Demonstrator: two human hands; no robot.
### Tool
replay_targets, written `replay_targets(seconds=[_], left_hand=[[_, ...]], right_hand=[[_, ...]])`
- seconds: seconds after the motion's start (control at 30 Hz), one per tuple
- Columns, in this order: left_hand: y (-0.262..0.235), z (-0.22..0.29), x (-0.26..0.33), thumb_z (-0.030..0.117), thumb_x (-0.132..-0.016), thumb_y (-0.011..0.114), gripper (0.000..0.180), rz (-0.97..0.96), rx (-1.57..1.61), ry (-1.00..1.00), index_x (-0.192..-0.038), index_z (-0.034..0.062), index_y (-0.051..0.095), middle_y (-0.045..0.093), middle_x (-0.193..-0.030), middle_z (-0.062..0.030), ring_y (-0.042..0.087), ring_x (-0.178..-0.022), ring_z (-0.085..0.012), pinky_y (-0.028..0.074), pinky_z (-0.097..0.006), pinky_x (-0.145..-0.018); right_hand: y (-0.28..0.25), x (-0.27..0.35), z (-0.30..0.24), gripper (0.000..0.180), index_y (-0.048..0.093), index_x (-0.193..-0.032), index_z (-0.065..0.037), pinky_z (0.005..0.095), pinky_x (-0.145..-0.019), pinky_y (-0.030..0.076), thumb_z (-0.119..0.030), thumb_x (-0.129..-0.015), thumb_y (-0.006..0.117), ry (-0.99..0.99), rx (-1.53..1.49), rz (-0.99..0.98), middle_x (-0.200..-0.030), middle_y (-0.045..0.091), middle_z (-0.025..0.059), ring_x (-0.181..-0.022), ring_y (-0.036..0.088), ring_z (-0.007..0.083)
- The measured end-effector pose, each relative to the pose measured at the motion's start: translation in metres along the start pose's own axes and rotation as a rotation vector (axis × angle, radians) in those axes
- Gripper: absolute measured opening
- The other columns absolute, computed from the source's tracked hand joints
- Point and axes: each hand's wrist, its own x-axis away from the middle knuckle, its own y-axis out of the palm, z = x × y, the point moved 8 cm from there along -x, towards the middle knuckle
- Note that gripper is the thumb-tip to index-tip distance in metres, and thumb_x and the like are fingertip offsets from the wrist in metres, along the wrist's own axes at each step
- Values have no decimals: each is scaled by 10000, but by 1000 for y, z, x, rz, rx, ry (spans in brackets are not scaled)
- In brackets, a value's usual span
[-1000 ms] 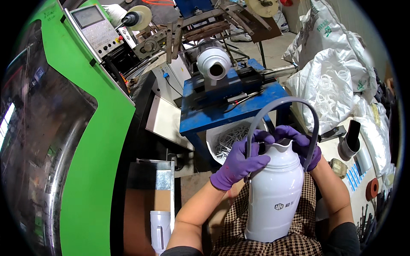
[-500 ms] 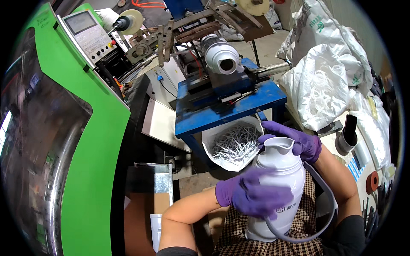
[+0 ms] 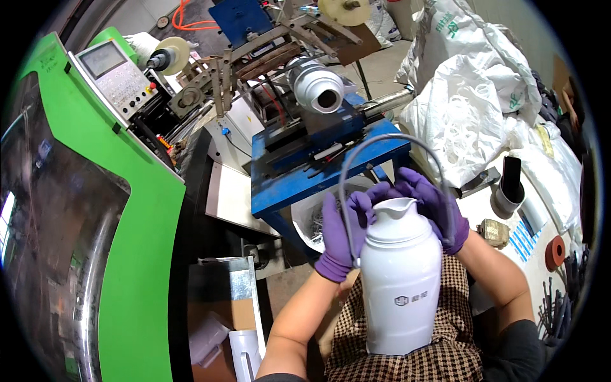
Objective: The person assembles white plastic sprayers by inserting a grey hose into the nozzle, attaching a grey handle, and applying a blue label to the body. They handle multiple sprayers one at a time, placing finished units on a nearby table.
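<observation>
A white vacuum jug [image 3: 402, 299] with a pouring lip stands upright on my lap, on a checked cloth. Its grey carrying handle [image 3: 391, 137] arches up over the neck. My left hand [image 3: 340, 235], in a purple glove, is at the left of the neck with fingers bent and pinched together. On the other side, my right hand [image 3: 439, 213], also gloved, curls its fingers behind the lip and lies against the handle's right end. The fingertips of both hands meet behind the neck, and whatever they grip there is hidden.
Ahead is a blue metal stand [image 3: 280, 191] with a silver-grey jug body [image 3: 316, 86] mounted on it. A white tub [image 3: 305, 219] sits below. At left rises a green machine [image 3: 137, 254]. White sacks [image 3: 452, 121] and a table with a red-brown ring [image 3: 555, 252] are at right.
The handle has swung from the jug's near side up over its top. My left hand has left the jug's front and moved up beside the neck. The jug stands straighter.
</observation>
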Motion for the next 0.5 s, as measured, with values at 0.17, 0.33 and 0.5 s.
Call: replay_targets(seconds=[0.17, 0.33, 0.5], left_hand=[[-5, -12, -9, 555, -1088, 252, 698, -7, -414, -132, -1097, -21, 645, 484, -1478, -275, 517, -1326, -396, 384, -491, -1177], [-72, 5, -10, 525, -1081, 359, 532, -32, -415, -9, -1121, 45, 586, 611, -1325, -202, 626, -1153, -306, 510, -462, -1022], [-30, -27, -18, 637, -996, 463, 605, 29, -180, -84, -1110, 58, 595, 625, -1266, -185, 603, -1145, -297, 467, -470, -1046]], right_hand=[[-9, 18, -30, 422, 556, -1327, -9, 303, -798, 511, -314, -1036, 530, -344, 181, -58, -1118, 664, 100, -836, 615, 170], [30, 14, -44, 307, 677, -1121, -22, 269, -643, 457, -270, -1008, 537, -189, 625, -15, -874, 686, 32, -665, 567, 95], [13, 26, -39, 273, 713, -1054, 28, 211, -629, 467, -208, -982, 596, -187, 618, 69, -940, 712, 63, -708, 610, 72]])
